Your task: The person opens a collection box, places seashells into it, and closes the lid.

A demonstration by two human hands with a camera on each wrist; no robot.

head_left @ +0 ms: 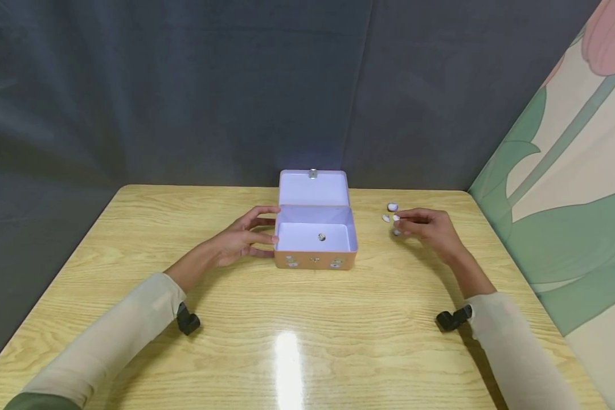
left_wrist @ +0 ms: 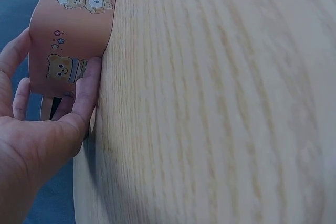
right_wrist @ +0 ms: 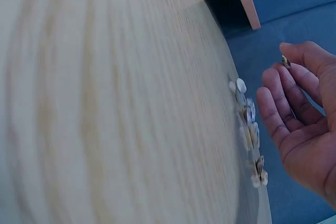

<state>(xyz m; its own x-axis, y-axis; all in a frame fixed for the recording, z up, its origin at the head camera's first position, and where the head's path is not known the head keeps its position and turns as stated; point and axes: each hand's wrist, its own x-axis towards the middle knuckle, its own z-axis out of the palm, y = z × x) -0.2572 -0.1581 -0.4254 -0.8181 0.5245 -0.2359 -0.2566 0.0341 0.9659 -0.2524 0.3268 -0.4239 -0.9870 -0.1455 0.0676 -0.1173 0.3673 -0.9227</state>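
Observation:
An orange tin box [head_left: 315, 260] with bear pictures stands with its lid [head_left: 314, 188] raised, showing a pale lilac inside. One small round shell-like piece [head_left: 322, 237] lies on its floor. My left hand [head_left: 236, 242] rests against the box's left end, fingers spread; the left wrist view shows the thumb low by a printed bear [left_wrist: 59, 67]. To the right of the box, my right hand [head_left: 430, 229] pinches a small brownish seashell [right_wrist: 285, 62] between thumb and index finger. Beside that hand lie several pale seashells [head_left: 392, 206], seen as a row [right_wrist: 252, 129] in the right wrist view.
The wooden table [head_left: 246, 319] reaches to a dark curtain [head_left: 225, 102] at the back. A flower-patterned cloth [head_left: 569, 216] hangs along the right side. Small black cameras [head_left: 188, 320] are strapped at both wrists.

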